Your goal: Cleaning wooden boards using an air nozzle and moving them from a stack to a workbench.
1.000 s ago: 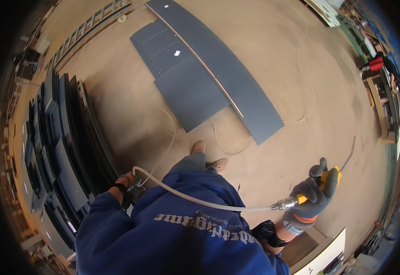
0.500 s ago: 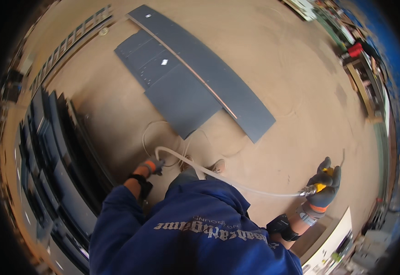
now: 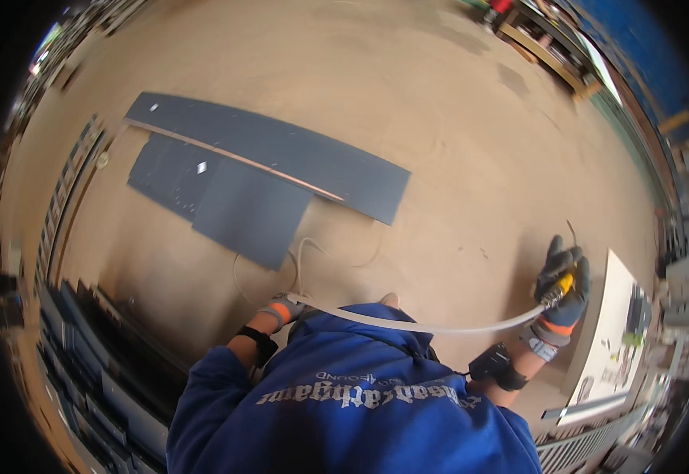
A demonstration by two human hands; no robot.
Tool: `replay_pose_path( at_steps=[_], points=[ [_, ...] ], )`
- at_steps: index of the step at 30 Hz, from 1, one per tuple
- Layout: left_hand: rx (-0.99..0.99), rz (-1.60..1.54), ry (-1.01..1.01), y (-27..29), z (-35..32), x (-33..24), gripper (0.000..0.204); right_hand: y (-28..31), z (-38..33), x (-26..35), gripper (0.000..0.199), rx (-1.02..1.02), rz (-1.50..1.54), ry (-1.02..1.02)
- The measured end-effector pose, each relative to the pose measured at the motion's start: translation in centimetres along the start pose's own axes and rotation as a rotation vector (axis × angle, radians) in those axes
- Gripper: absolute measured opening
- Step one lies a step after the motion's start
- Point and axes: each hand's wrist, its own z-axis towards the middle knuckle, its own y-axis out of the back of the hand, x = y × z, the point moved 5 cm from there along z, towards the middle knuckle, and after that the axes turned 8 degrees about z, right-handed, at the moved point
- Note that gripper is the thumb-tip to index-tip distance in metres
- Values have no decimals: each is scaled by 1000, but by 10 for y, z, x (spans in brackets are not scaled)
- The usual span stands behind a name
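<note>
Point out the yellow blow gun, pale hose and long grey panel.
Yellow blow gun [image 3: 565,284]: head view, handle.
Pale hose [image 3: 439,327]: head view, middle stretch.
Long grey panel [image 3: 281,145]: head view, top face.

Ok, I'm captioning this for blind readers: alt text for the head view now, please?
A person's gloved right hand grips a yellow tool, from which a pale hose runs to the gloved left hand. Dark grey panels lie on the tan floor ahead.

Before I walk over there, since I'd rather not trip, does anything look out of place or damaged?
The pale hose: part trails in loose curves on the floor beside the lower grey panel, uncoiled and near the tan shoe. I see no clear damage.
</note>
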Motion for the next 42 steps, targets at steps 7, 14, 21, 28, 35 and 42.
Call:
replay_pose_path(
  at_steps=[7,14,21,28,35,42],
  points=[
    [29,-66,-282,105,37,-265,38,40,-40,164,39,-11,-75,273],
    [268,287,-735,156,50,-496,46,101,-104,300,47,-125,116,421],
    [714,-381,-667,148,125,-624,49,150,-70,349,57,-200,250,383],
    [501,-821,-989,275,197,-806,39,153,9,433,45,-218,485,472],
    [291,-935,-792,376,324,-951,29,148,90,532,40,-212,347,502],
    [60,-885,-1179,461,357,-1092,34,192,141,609,44,-63,572,532]
  ],
)
